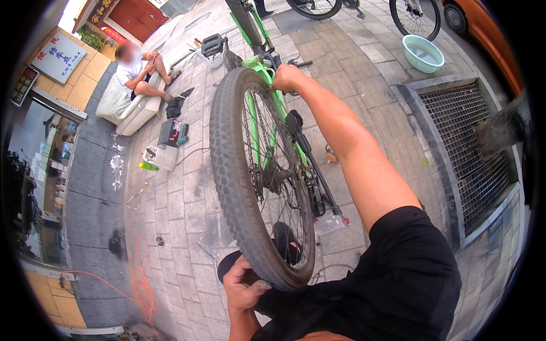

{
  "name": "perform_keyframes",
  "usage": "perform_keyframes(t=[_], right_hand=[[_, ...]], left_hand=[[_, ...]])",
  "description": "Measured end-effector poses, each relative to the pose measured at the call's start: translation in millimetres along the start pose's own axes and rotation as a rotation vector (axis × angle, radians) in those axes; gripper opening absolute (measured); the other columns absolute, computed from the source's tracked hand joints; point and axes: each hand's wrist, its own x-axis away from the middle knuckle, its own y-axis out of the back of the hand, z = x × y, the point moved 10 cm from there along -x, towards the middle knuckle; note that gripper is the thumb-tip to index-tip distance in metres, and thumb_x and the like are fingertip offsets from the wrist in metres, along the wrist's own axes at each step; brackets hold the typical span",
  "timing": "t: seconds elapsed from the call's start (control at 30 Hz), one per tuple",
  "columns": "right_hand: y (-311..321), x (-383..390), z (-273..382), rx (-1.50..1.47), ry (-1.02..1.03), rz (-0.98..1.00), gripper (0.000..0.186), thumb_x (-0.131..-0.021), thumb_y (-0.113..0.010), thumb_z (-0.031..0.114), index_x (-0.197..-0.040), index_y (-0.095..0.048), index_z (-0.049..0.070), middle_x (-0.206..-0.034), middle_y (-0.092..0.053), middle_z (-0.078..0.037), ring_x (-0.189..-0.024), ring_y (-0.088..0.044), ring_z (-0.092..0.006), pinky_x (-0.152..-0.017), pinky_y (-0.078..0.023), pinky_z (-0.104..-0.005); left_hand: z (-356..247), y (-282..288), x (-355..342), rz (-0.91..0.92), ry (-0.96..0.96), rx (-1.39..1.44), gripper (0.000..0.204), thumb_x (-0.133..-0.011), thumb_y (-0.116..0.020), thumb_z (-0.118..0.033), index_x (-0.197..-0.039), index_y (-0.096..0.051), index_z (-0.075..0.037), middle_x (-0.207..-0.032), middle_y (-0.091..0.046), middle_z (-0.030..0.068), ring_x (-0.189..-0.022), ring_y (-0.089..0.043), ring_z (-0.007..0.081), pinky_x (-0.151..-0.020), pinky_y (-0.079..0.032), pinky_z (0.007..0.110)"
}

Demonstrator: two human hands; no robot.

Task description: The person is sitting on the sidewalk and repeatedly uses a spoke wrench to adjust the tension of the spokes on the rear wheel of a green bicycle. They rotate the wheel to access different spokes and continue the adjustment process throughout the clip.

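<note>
A green bicycle stands in front of me, its rear wheel toward me. The knobby tyre (226,142) fills the middle of the view, with spokes and a cassette (277,175) inside the wheel. My right hand (287,78) is closed round the green frame (263,69) just beyond the top of the tyre; its fingertips are hidden. Low down, my left hand (244,286) lies against the tyre's left side near my knee. Its fingers are bent and the thumb is held apart from them. A black kickstand (324,190) runs along the wheel's right side.
At the left, a person (136,71) sits on a pale sofa (128,108). Near it lie a tool case (169,132), a white container (161,157) and an orange hose (145,284). To the right are a turquoise basin (422,55), a metal grate (463,142) and an orange car (492,42).
</note>
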Motion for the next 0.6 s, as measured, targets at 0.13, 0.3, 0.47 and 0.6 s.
perform_keyframes(t=[0.13, 0.3, 0.47, 0.6], right_hand=[[1, 12, 6, -0.041, -0.023, 0.056, 0.037, -0.08, -0.08, 0.031, -0.105, -0.078, 0.004, -0.11, -0.076, -0.019, -0.108, -0.072, -0.0321, -0.092, -0.057, -0.041], [4, 5, 2, -0.008, 0.012, -0.052, 0.034, -0.08, -0.082, 0.037, -0.093, -0.081, 0.006, -0.094, -0.078, -0.016, -0.092, -0.075, -0.0295, -0.084, -0.059, -0.0404], [0, 6, 8, -0.017, 0.028, -0.028, 0.035, -0.079, -0.082, 0.037, -0.094, -0.08, 0.005, -0.094, -0.078, -0.016, -0.09, -0.075, -0.0288, -0.083, -0.059, -0.04], [2, -1, 4, 0.005, 0.038, -0.039, 0.034, -0.078, -0.082, 0.036, -0.091, -0.08, 0.005, -0.089, -0.077, -0.015, -0.087, -0.075, -0.0279, -0.081, -0.059, -0.0403]], left_hand=[[17, -1, 16, 0.086, 0.108, -0.014, 0.051, -0.074, -0.093, -0.01, -0.115, -0.068, 0.006, -0.122, -0.068, 0.0125, -0.112, -0.064, 0.0219, -0.1, -0.049, 0.036], [57, 9, 38, 0.21, 0.356, -0.225, 0.043, -0.073, -0.089, 0.001, -0.112, -0.072, 0.005, -0.108, -0.075, 0.0095, -0.1, -0.069, 0.0193, -0.091, -0.055, 0.036], [53, 19, 13, 0.392, 0.222, -0.53, 0.036, -0.084, -0.076, 0.004, -0.119, -0.072, 0.0, -0.114, -0.074, 0.0064, -0.108, -0.065, 0.0127, -0.094, -0.053, 0.033], [35, 52, -64, -0.098, 0.207, -0.445, 0.024, -0.088, -0.07, 0.0, -0.112, -0.071, 0.0, -0.107, -0.074, 0.0047, -0.096, -0.068, 0.0137, -0.085, -0.055, 0.032]])
